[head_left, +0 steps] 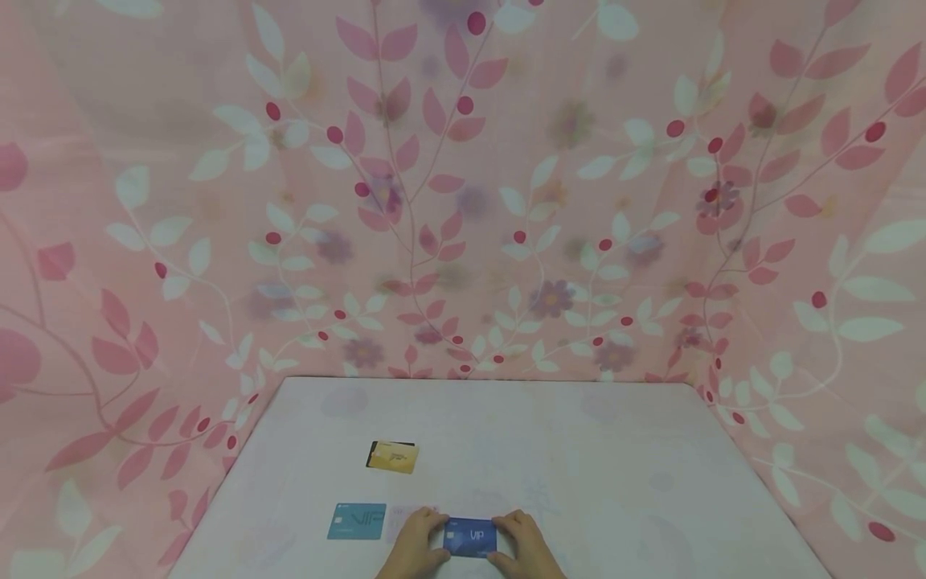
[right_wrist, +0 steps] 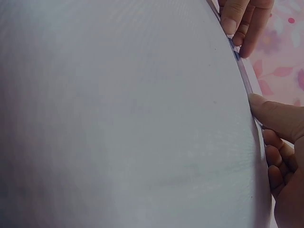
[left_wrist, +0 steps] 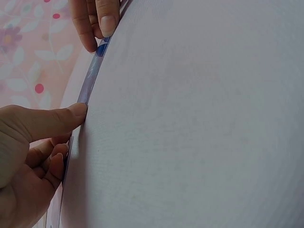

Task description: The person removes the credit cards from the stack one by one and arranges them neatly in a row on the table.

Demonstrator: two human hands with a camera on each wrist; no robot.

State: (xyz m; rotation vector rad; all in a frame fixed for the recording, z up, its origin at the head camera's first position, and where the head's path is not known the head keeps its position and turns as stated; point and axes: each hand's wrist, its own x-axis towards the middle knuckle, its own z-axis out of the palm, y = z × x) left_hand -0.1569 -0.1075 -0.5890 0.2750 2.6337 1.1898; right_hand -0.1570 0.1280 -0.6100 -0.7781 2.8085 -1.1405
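Observation:
A blue card marked VIP [head_left: 470, 537] lies between my two hands near the table's front edge. My left hand [head_left: 414, 545] pinches its left end with the thumb at the near corner and fingers at the far one. At the opposite end, my right hand [head_left: 530, 548] grips the card the same way. Seen nearly edge-on in the left wrist view, the card [left_wrist: 90, 78] is flat and close over the tabletop. Just left of my left hand is a pale pink card [head_left: 402, 519], partly covered by that hand. A teal VIP card [head_left: 357, 521] sits beside it.
Farther back on the white table [head_left: 615, 466], a gold card [head_left: 395, 457] overlaps a black card [head_left: 372, 453], which shows only at its edges. Pink curtains with leaf prints [head_left: 463, 201] hang behind the table and along both sides.

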